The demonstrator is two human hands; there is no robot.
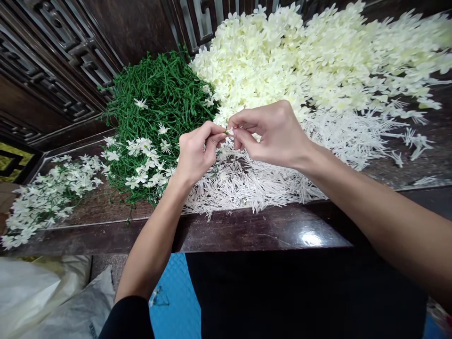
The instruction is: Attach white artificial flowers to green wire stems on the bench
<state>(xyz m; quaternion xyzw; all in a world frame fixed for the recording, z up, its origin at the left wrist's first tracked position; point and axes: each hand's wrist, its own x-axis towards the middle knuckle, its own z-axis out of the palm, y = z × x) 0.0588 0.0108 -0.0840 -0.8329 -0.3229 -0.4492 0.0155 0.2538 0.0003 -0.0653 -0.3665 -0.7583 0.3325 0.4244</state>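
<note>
My left hand pinches a thin green stem between thumb and fingertips. Meeting it from the other side, my right hand pinches a small white flower piece at the stem's tip. Both hands hover over a heap of white stamen pieces. Left of them lies a pile of green plastic stems, with several white flowers on its near side. Behind my hands spreads a large heap of pale yellow-white petals.
More white flowers on green stems lie at the bench's left end. The dark wooden bench has a carved back. Pale sacks stand on the floor at lower left, beside a blue mat.
</note>
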